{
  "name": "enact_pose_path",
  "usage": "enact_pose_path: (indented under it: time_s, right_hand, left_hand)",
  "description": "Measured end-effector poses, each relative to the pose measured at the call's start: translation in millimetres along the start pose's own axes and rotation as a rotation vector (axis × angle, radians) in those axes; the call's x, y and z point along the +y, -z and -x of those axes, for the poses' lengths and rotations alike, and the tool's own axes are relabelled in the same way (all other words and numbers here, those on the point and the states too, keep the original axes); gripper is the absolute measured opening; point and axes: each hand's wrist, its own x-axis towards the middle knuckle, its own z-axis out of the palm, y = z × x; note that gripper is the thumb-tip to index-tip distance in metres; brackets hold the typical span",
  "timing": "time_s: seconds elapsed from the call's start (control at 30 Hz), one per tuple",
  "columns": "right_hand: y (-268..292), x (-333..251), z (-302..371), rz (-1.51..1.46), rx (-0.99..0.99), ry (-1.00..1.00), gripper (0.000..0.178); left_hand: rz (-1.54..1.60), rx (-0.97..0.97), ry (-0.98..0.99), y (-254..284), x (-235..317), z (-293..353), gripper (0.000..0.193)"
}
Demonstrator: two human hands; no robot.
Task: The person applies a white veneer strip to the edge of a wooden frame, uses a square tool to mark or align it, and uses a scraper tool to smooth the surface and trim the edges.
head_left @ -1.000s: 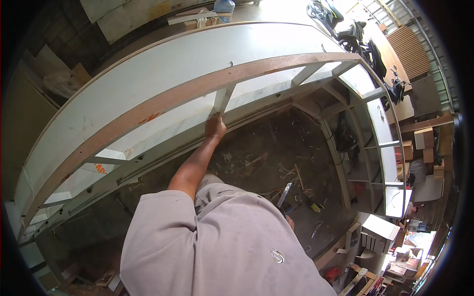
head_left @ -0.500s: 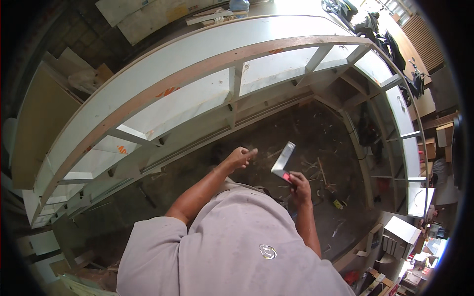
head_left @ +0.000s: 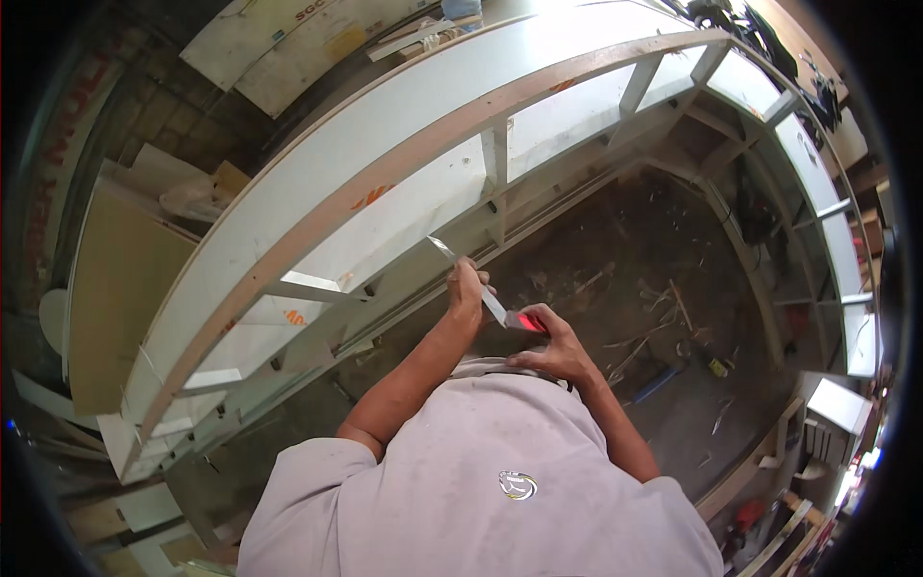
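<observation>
A flat silver L-shaped piece with a red patch on its short end is held in front of my waist; I cannot tell its exact kind. My left hand is closed round the long silver leg, whose tip sticks out beyond the fingers toward the white frame. At the red end, my right hand grips with thumb and fingers. Before me stands a large curved white frame with a raw wood edge and open compartments, its near rails just beyond my left hand.
Wood strips and scraps litter the dark floor inside the frame. A blue stick-like thing and a small yellow thing lie there too. Boards lean at the left. A white box-like piece stands at the right.
My left hand, earlier apart from the silver piece, has closed round its long leg. The piece has tilted left and my right hand has come inward. The view has shifted.
</observation>
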Motion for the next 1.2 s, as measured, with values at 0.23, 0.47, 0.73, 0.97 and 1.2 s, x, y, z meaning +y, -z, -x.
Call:
enact_pose_path:
  time_s: [0.23, 0.47, 0.73, 0.97, 1.2]
  right_hand:
    - [-117.0, 25.9, -72.0, -0.1, 0.384, 0.018, 0.026]
    - [-155.9, 87.9, -137.5, -1.017, 0.481, -0.407, 0.036]
    - [-200.8, 138.2, -194.1, -1.139, 0.476, -0.418, 0.04]
    - [-180.1, 131.1, -226.4, -1.013, 0.569, -0.469, 0.036]
    - [-177.7, 131.3, -214.4, -1.088, 0.541, -0.516, 0.029]
  left_hand:
    - [-0.101, 0.129, -0.135, 57.0, 48.0, -66.2, 0.045]
    - [-0.709, 0.525, -0.617, 123.8, 112.4, -153.9, 0.075]
    - [-1.405, 0.495, -1.211, 140.7, 97.9, -232.1, 0.038]
    - [-1.435, 0.467, -1.146, 108.2, 105.2, -254.0, 0.036]
    - [-1.44, 0.421, -1.198, 119.2, 98.2, -256.4, 0.038]
